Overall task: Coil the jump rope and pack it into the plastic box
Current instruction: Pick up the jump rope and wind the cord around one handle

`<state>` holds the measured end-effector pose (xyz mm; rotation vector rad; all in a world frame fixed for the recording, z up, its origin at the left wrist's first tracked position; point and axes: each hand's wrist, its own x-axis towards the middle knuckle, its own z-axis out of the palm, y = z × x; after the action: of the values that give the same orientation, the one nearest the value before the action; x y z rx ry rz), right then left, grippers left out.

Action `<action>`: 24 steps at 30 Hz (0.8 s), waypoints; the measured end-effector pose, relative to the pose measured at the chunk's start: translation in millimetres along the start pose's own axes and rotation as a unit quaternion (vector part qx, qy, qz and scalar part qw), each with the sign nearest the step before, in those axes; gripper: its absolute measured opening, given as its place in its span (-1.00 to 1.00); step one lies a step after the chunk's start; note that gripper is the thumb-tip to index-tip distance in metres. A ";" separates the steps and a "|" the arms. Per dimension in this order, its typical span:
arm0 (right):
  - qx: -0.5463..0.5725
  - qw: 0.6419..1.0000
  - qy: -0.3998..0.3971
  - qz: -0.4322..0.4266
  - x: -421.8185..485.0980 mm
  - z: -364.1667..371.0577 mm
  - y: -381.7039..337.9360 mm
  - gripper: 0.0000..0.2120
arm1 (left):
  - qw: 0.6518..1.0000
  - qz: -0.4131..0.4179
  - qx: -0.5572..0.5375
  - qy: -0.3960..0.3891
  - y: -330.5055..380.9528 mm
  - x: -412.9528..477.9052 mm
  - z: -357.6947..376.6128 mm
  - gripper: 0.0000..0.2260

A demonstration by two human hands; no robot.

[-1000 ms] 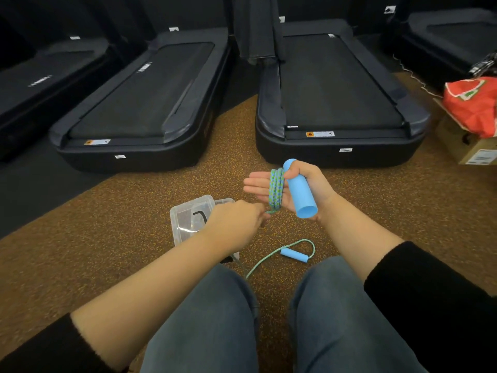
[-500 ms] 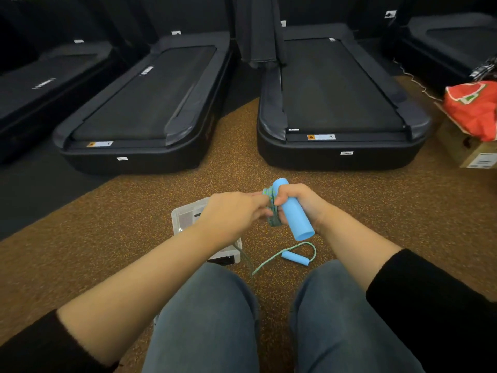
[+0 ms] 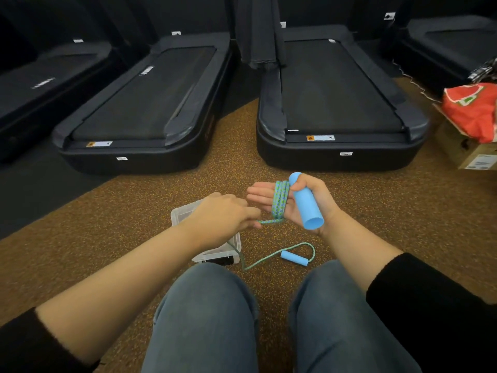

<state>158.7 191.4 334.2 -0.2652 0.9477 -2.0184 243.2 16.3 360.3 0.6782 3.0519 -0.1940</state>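
Observation:
My right hand (image 3: 309, 195) holds one light-blue handle (image 3: 308, 208) under the thumb, palm up with fingers flat. Several turns of the green-blue rope (image 3: 281, 200) are wound around that palm. My left hand (image 3: 223, 214) pinches the rope just below the coil, and the strand runs taut from it to the palm. The loose rope (image 3: 258, 261) drops to the floor and loops to the second blue handle (image 3: 294, 258) between my knees. The clear plastic box (image 3: 185, 214) sits on the floor under my left hand, partly hidden by it.
Two black treadmills (image 3: 145, 109) (image 3: 338, 103) lie ahead on the speckled brown floor, with more at both edges. A cardboard box (image 3: 468, 152) with a red bag (image 3: 476, 109) on it stands at the right. My knees (image 3: 215, 305) fill the lower view.
My right hand has opened flat again and risen a little. My left hand has drawn back to the left and down with the strand, after meeting the right hand at the coil.

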 end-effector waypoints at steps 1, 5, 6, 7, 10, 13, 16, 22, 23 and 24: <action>0.012 1.000 -0.002 -0.010 -1.5 0.7 -0.7 -0.10 | 1.000 -0.001 0.005 0.000 -1.0 -0.1 -0.1 -0.70; 0.045 0.999 0.000 -0.008 -2.9 -1.5 -0.5 -0.13 | 0.999 0.007 0.040 0.015 -1.9 2.3 -8.8 -0.70; 0.051 0.999 -0.001 -0.006 -1.9 -2.6 -0.1 -0.14 | 0.999 0.012 0.041 0.026 -1.2 3.2 -11.8 -0.70; 0.039 0.999 0.006 0.001 -1.6 -4.0 1.9 -0.17 | 0.998 0.016 0.038 0.037 -0.6 4.4 -13.9 -0.69; -0.015 0.999 0.002 0.036 -2.5 -2.1 7.4 -0.38 | 0.997 0.030 0.032 0.068 4.2 10.0 -16.3 -0.69; -0.082 0.993 0.031 0.078 -1.2 1.6 9.4 -0.51 | 0.996 0.034 0.032 0.080 6.2 13.5 -15.2 -0.69; -0.138 0.984 0.015 0.110 -10.7 7.8 10.5 -0.64 | 0.997 0.015 -0.006 0.077 -0.6 12.3 -16.9 -0.71; -0.188 0.971 -0.063 0.134 -15.4 8.6 20.3 -0.35 | 0.992 0.007 -0.111 0.059 -14.4 13.2 -15.4 -0.79; -0.181 0.971 -0.076 0.135 -13.9 4.8 21.8 -0.38 | 0.989 0.004 -0.139 0.050 -15.9 13.7 -14.2 -0.80; -0.174 0.972 -0.083 0.136 -13.0 -0.1 22.6 -0.45 | 0.984 -0.001 -0.175 0.042 -17.4 14.0 -13.2 -0.82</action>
<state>180.5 194.1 320.2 -0.4617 1.1594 -1.5515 223.3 8.2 375.0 0.6711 3.0435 0.3716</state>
